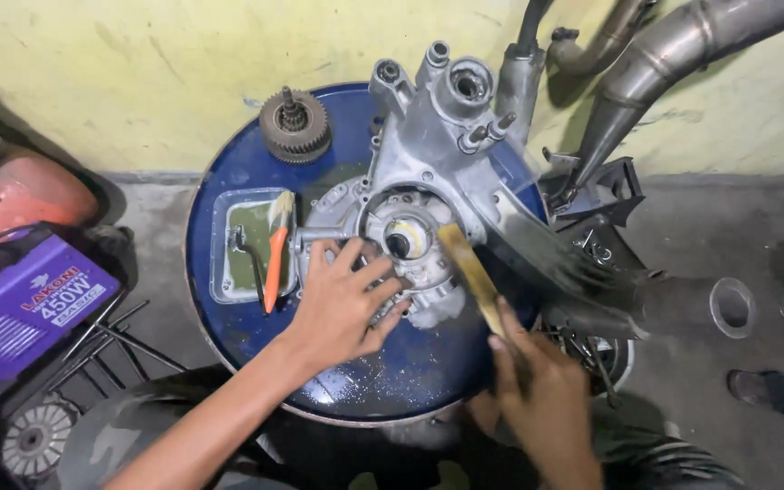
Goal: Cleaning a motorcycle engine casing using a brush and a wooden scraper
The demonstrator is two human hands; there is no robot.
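Hands work over an aluminium engine crankcase half [428, 181] that lies flat on the blue drum top [229, 308], taken here as the landmark; the casting covers the drum's middle and far right part, its cylinder mouth end reaching past the far rim toward the yellow wall [120, 73]; the left hand [347, 304] rests palm down on the crankcase's near left edge, fingers spread wide and flat, gripping nothing, pressing on the casting beside the round bearing bore [403, 238]; the right hand [537, 390] hovers at the drum's near right rim, fingers curled tight around the wooden handle of a paintbrush [469, 268]; the handle slants up and leftward so that its far end lies just right of the bore, and whether bristles touch the metal I cannot tell, that end being blurred; on the drum's left part sits a shallow rectangular tray [220, 272] with greenish liquid, and a second brush with an orange handle [274, 259] lies across the tray's right edge, bristles toward the wall; a clutch gear assembly [294, 125] stands on the drum's far left rim; right of the drum, exhaust pipes [664, 63] lean against the wall; left of the drum, on the floor, lies a purple carton [24, 304]; pale specks dot the drum's near surface
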